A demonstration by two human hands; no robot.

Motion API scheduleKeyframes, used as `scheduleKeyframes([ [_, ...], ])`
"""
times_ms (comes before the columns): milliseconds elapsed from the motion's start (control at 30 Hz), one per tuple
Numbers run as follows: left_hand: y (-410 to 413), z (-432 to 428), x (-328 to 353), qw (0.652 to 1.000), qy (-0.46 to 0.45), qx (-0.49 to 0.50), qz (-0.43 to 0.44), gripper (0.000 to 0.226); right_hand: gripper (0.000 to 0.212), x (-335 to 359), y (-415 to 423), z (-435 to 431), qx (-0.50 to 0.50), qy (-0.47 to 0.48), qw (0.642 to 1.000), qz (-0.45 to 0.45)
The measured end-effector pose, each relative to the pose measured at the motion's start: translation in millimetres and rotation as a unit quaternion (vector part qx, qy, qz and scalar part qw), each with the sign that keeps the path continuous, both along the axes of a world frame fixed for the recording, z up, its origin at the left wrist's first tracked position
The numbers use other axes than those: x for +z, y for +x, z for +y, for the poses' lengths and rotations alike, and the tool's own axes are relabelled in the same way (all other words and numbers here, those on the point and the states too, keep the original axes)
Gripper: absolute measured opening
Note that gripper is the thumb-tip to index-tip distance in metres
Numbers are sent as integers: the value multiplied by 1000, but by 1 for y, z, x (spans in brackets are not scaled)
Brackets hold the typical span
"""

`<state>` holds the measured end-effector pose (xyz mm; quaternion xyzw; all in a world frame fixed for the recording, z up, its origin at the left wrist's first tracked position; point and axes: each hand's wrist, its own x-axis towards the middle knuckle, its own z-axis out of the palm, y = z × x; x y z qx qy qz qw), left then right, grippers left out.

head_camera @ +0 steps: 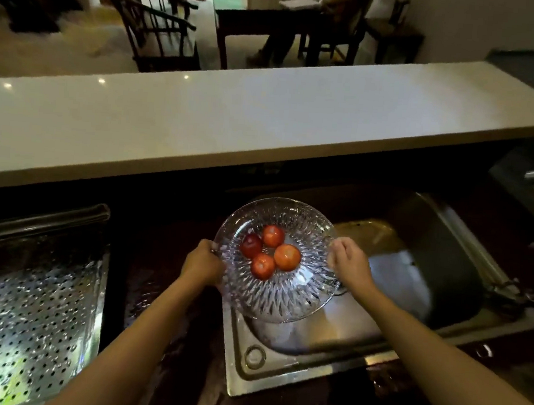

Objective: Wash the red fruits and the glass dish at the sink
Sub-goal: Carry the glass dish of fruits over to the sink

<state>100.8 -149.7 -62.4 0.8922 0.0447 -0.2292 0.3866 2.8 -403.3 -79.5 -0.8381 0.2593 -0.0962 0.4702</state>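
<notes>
K: Grips first; left grip [205, 259] is curled over the left rim of the glass dish [286, 299]; right grip [348, 263] is curled at the right rim; its fingers are blurred, so how far they wrap I cannot tell.

M: Why two grips on one dish?

K: Judgement: smooth glass with a loose load; a hold on opposite rims keeps it level; neither grip is free.

M: Sweep, left to right.

K: Perforated metal tray [27, 311] at far left, well apart from the dish; dark bench [163, 290] between tray and sink, glistening, probably wet; then left grip; then the dish, held in the air over the left part of the sink [277, 375], overlapping its left edge; four red fruits [263, 266] clustered at the dish centre, touching one another.

M: Reason for the cluster?

K: The dish is concave; round fruits settle in the low middle; suggests a near-level hold; judged, not measured.

M: Further right?

K: Right grip; then open basin; what looks like a tap fitting [504, 293] on the sink's right edge, well apart from the dish; no water stream visible.

M: Stage?

K: Early, I judge; dish held over the basin so drips or a stray fruit land in steel, not on the bench; washing not yet begun; risk: fruit rolling out if either rim dips.
</notes>
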Motion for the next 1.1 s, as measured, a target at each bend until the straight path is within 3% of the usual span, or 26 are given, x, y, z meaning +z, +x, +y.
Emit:
scheduleKeyframes([
  [300, 20, -79, -36, 987, 124, -94, 40, 41, 29, -37, -12, -59, -48, 14, 998, 49],
  [467, 17, -118, -69, 986, 102, -103, 86, 30, 33, -75, -12, -93, -42, -56, 990, 126],
  [600, 9, -141, -96, 984, 97, -89, 121, 33, 21, -100, -11, -122, -31, -73, 981, 175],
  [733, 3, -162, -120, 982, 76, -54, 164, 38, 25, -125, -7, -146, -17, -104, 970, 219],
  [933, 3, -177, -156, 978, 115, -86, 149, 32, 27, -155, 3, -161, 23, -138, 955, 262],
  [1100, 1, -183, -173, 971, 176, -104, 123, 41, 26, -173, 9, -168, 40, -157, 939, 302],
])
